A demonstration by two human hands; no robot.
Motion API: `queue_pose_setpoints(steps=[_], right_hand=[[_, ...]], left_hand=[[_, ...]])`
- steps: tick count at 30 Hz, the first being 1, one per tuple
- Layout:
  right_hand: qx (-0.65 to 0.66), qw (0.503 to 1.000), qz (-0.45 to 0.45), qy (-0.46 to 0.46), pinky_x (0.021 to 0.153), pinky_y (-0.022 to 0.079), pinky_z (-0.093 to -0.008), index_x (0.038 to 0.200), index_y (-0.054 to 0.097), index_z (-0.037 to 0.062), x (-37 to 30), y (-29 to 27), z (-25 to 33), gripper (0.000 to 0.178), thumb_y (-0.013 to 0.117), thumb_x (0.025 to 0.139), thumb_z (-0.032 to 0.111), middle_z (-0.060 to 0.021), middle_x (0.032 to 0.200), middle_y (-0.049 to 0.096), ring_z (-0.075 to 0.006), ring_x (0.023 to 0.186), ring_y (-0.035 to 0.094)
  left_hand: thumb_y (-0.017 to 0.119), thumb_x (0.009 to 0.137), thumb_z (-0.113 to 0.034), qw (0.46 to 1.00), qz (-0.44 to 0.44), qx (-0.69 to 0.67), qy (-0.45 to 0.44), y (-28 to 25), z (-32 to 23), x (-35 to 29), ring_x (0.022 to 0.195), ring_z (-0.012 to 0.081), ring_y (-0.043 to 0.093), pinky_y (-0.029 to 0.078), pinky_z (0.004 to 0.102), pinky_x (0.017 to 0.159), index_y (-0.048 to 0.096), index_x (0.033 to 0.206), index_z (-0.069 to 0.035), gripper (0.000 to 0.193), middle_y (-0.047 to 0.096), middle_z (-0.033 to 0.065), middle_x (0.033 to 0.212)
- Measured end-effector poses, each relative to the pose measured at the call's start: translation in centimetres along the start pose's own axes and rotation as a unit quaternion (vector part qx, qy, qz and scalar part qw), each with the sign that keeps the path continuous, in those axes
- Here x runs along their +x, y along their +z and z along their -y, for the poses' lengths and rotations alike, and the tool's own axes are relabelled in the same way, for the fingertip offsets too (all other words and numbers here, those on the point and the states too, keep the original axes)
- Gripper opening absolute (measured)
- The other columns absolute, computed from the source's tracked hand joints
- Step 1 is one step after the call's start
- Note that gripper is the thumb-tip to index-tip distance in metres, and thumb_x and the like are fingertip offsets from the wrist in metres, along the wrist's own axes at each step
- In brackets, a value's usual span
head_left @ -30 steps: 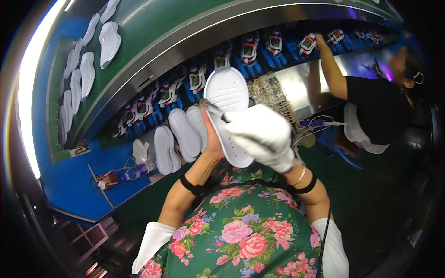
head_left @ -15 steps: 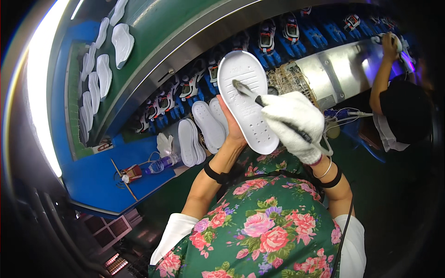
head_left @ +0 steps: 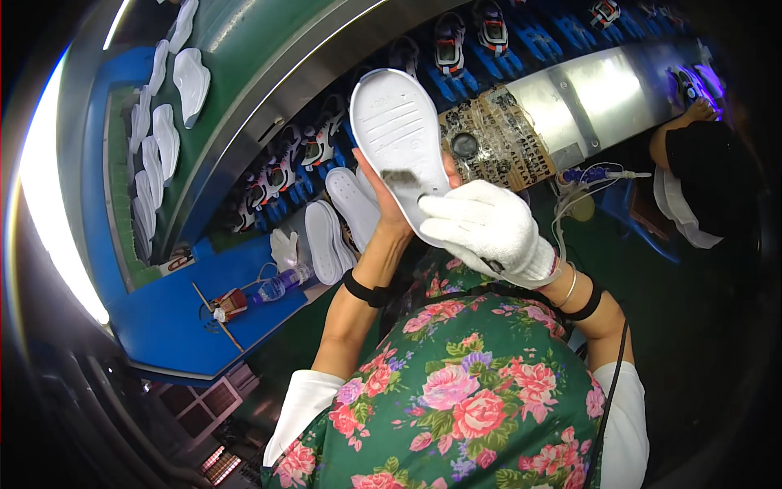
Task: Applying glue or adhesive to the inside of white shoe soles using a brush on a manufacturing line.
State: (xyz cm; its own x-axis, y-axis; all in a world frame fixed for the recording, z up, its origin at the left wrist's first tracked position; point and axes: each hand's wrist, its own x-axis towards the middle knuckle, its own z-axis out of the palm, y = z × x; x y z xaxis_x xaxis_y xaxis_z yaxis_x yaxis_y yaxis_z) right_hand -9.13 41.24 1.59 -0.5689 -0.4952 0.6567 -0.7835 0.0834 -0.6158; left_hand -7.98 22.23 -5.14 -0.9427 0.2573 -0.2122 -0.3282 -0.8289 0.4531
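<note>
A white shoe sole [head_left: 397,114] is held up in front of me, tilted, its grooved hollow side facing me. My bare left hand [head_left: 393,213] is closed round it from beneath; fingers show at both edges. My right hand [head_left: 489,224], in a white knitted glove, is closed on a brush [head_left: 399,176], mostly hidden by the glove. The dark bristles lie against the sole's middle. A thin pale tube [head_left: 559,224] runs beside the right wrist. Left of my left hand stand more white soles, some stacked [head_left: 324,244] and others leaning [head_left: 350,202].
Several shoe uppers [head_left: 450,53] ride on blue holders behind a curved metal rail. Taped cardboard [head_left: 497,138] covers part of the metal ledge. The blue table [head_left: 163,326] at left carries a purple bottle [head_left: 277,285], a glove and a stick. At right, a co-worker's hand [head_left: 697,112] works.
The brush has moved down the sole from its upper part to its middle. The sole and both hands have shifted slightly left, and the co-worker's hand is lower.
</note>
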Motion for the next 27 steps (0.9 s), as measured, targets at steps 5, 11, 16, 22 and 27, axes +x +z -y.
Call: queue_pose_setpoints(steps=[5, 11, 16, 22, 27], right_hand=[[0.113, 0.991, -0.015, 0.076, 0.077, 0.056, -0.0357, 0.097, 0.076, 0.0071, 0.2, -1.2, -0.6, 0.023, 0.078, 0.074, 0.004, -0.0116, 0.103, 0.076, -0.0254, 0.086, 0.071], [0.095, 0.995, 0.012, 0.021, 0.074, 0.057, -0.0359, 0.098, 0.076, 0.0094, -1.9, 0.8, 0.5, 0.025, 0.078, 0.073, 0.005, -0.0099, 0.105, 0.075, -0.0251, 0.083, 0.070], [0.180, 0.980, 0.001, 0.087, 0.073, 0.057, -0.0352, 0.099, 0.076, 0.0093, -1.9, -0.3, 0.3, 0.023, 0.078, 0.077, 0.005, -0.0084, 0.103, 0.075, -0.0246, 0.083, 0.070], [0.122, 0.991, 0.042, 0.021, 0.067, 0.056, -0.0343, 0.099, 0.076, 0.0101, -3.2, 1.4, 0.8, 0.025, 0.077, 0.074, 0.006, -0.0085, 0.102, 0.075, -0.0238, 0.079, 0.068], [0.137, 0.989, 0.046, 0.043, 0.072, 0.056, -0.0355, 0.093, 0.075, 0.0068, -2.8, 0.3, -0.7, 0.022, 0.078, 0.071, 0.006, -0.0101, 0.106, 0.074, -0.0254, 0.084, 0.069]], left_hand=[[0.038, 0.064, -0.104, 0.999, -0.029, -0.008, 0.032, 0.9, -0.1, 0.4, 0.075, 0.0290, 0.062, 0.054, 0.0391, 0.065, 0.056, 0.109, 0.006, 0.120, 0.061, 0.0189, 0.085], [0.038, 0.068, -0.102, 0.998, 0.019, -0.051, 0.018, 0.5, -0.4, 0.4, 0.079, 0.0242, 0.054, 0.048, 0.0368, 0.068, 0.055, 0.112, 0.001, 0.113, 0.056, 0.0134, 0.089], [0.038, 0.072, -0.099, 0.997, -0.012, -0.056, 0.045, -0.1, -0.7, 0.1, 0.073, 0.0222, 0.049, 0.044, 0.0372, 0.068, 0.051, 0.128, -0.009, 0.107, 0.053, 0.0114, 0.086], [0.037, 0.074, -0.098, 0.999, -0.003, -0.026, 0.030, -1.6, -1.6, 0.6, 0.068, 0.0209, 0.046, 0.043, 0.0368, 0.068, 0.050, 0.134, -0.013, 0.105, 0.052, 0.0135, 0.090], [0.032, 0.075, -0.098, 0.999, 0.025, 0.026, -0.036, -1.6, -2.2, 1.3, 0.066, 0.0228, 0.051, 0.044, 0.0371, 0.065, 0.048, 0.139, -0.010, 0.110, 0.054, 0.0160, 0.092]])
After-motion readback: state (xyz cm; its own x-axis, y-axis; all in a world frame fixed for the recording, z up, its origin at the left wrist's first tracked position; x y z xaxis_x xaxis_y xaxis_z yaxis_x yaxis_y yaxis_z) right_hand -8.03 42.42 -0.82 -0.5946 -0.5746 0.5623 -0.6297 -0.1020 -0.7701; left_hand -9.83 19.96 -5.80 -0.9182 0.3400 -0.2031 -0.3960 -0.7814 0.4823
